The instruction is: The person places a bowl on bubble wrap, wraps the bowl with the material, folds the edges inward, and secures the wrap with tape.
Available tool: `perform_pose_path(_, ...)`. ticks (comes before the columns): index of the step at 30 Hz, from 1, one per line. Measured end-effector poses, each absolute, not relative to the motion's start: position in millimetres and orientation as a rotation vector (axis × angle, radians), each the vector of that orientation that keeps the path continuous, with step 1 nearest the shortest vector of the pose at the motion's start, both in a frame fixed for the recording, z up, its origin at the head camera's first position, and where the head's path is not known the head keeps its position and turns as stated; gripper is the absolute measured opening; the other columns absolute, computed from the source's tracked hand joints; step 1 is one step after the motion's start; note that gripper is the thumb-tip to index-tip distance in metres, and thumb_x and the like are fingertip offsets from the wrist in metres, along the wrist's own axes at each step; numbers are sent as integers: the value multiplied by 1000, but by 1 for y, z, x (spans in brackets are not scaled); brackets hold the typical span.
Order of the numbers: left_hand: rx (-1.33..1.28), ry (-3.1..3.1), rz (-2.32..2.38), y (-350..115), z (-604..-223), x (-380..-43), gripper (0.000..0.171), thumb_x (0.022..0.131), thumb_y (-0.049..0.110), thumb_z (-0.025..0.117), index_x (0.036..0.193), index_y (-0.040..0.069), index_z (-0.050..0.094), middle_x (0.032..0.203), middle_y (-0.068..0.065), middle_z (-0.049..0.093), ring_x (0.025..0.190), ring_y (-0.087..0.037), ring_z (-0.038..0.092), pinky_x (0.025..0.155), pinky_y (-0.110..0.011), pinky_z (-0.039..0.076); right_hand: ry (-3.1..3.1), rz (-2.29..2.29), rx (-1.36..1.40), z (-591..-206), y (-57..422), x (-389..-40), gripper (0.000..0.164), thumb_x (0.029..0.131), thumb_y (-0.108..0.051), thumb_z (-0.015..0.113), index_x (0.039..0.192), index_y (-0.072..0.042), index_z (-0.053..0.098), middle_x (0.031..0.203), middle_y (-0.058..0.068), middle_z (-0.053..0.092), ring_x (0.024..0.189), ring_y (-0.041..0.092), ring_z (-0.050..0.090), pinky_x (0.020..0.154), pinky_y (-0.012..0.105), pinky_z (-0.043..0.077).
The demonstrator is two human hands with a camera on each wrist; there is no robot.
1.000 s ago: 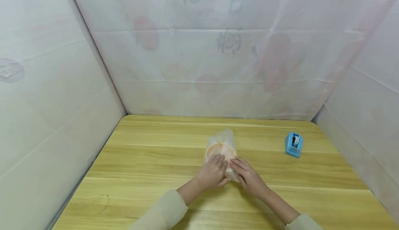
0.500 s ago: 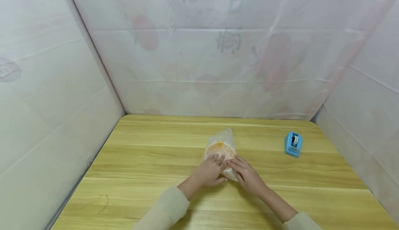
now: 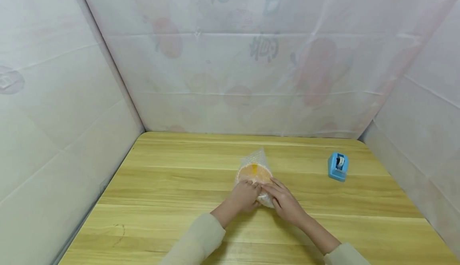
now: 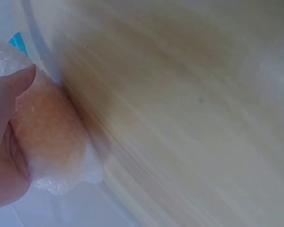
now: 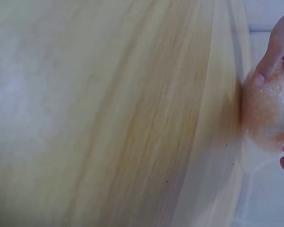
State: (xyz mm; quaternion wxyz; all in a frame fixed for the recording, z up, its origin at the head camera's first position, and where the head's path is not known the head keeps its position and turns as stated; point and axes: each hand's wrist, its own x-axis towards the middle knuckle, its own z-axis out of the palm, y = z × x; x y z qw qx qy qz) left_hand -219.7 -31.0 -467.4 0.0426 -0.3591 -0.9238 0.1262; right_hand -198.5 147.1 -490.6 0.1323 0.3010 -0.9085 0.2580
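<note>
A round, orange-tinted thing in clear bubble wrap (image 3: 253, 172) sits on the table; its exact kind is hidden by the wrap. A small yellow strip shows on its top. My left hand (image 3: 245, 196) grips the near-left part of the wrap with bent fingers. In the left wrist view, the left thumb (image 4: 24, 81) lies along the side of the bundle. From the right, my right hand (image 3: 285, 204) holds the wrap, fingers over the top. The right thumb (image 5: 261, 75) presses the bundle's side in the right wrist view.
A blue tape dispenser (image 3: 338, 167) with a small roll stands at the far right of the wooden table (image 3: 172, 193). Pale cloth walls (image 3: 230, 113) enclose the table at the back and both sides.
The left fingers have drawn back slightly toward the near side and bent more, uncovering more of the bundle's top and the yellow strip. The right hand stays almost in place.
</note>
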Motion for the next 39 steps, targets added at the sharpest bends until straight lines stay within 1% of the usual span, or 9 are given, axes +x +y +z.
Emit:
perform_pose_path(5, -1082, -2887, 412, -29, -466, -219, 58, 89, 54, 49, 136, 20, 47, 135, 10, 51, 120, -8, 51, 104, -23, 39, -2576, 942, 782, -492, 146, -201, 38, 82, 14, 53, 117, 2, 61, 125, 17, 59, 125, 42, 43, 98, 51, 41)
perform_pose_path(6, -1079, -2896, 414, -29, -466, -219, 58, 89, 54, 49, 136, 21, 47, 136, 10, 51, 121, -8, 51, 104, -23, 38, -2549, 1044, 708, -493, 146, -203, 38, 81, 15, 52, 117, 4, 60, 125, 20, 57, 125, 43, 43, 92, 46, 48)
perform_pose_path(11, -1064, -2929, 448, -29, -465, -220, 55, 90, 55, 46, 136, 24, 45, 136, 13, 50, 122, -7, 50, 104, -22, 37, -2437, 1664, 92, -488, 148, -226, 38, 90, 4, 45, 128, 5, 49, 135, 25, 45, 126, 37, 43, 94, 21, 46)
perform_pose_path(15, -1040, -2948, 453, -30, -465, -221, 53, 90, 54, 46, 134, 25, 46, 134, 15, 52, 120, -6, 51, 102, -20, 38, -2394, 2167, -179, -484, 150, -256, 47, 99, -13, 35, 141, 6, 26, 145, 26, 30, 133, 36, 33, 111, 34, 32)
perform_pose_path(18, -1034, -2962, 452, -29, -466, -223, 52, 90, 54, 46, 133, 26, 47, 133, 16, 53, 117, -6, 53, 101, -20, 38, -2343, 2454, -152, -486, 150, -277, 55, 101, -17, 30, 144, 10, 9, 149, 31, 14, 140, 40, 17, 117, 44, 17)
perform_pose_path(21, -1049, -2968, 462, -27, -464, -224, 51, 89, 55, 47, 133, 27, 48, 132, 16, 53, 116, -6, 53, 99, -20, 39, -2403, 2535, -103, -487, 149, -293, 59, 102, -23, 27, 144, 10, 1, 150, 32, 8, 141, 41, 11, 117, 47, 13)
perform_pose_path(27, -1051, -2985, 497, -23, -462, -224, 50, 89, 56, 47, 131, 29, 48, 131, 19, 53, 115, -4, 53, 97, -18, 40, -2618, 2390, -50, -490, 148, -312, 57, 101, -33, 31, 143, 5, 21, 141, 23, 35, 118, 24, 45, 100, 33, 41)
perform_pose_path(33, -1049, -2984, 503, -22, -462, -223, 48, 89, 55, 47, 129, 29, 50, 128, 18, 55, 111, -4, 55, 95, -19, 41, -2641, 2325, -118, -484, 144, -318, 68, 100, -33, 37, 146, 4, 5, 142, 22, 32, 118, 19, 41, 95, 25, 41)
perform_pose_path(39, -1030, -2965, 495, -23, -461, -225, 43, 88, 54, 50, 123, 28, 53, 117, 16, 60, 102, -4, 58, 89, -19, 43, -2651, 2202, -180, -469, 132, -323, 61, 99, -30, 42, 147, -2, 17, 133, 17, 41, 90, 11, 48, 75, 21, 45)
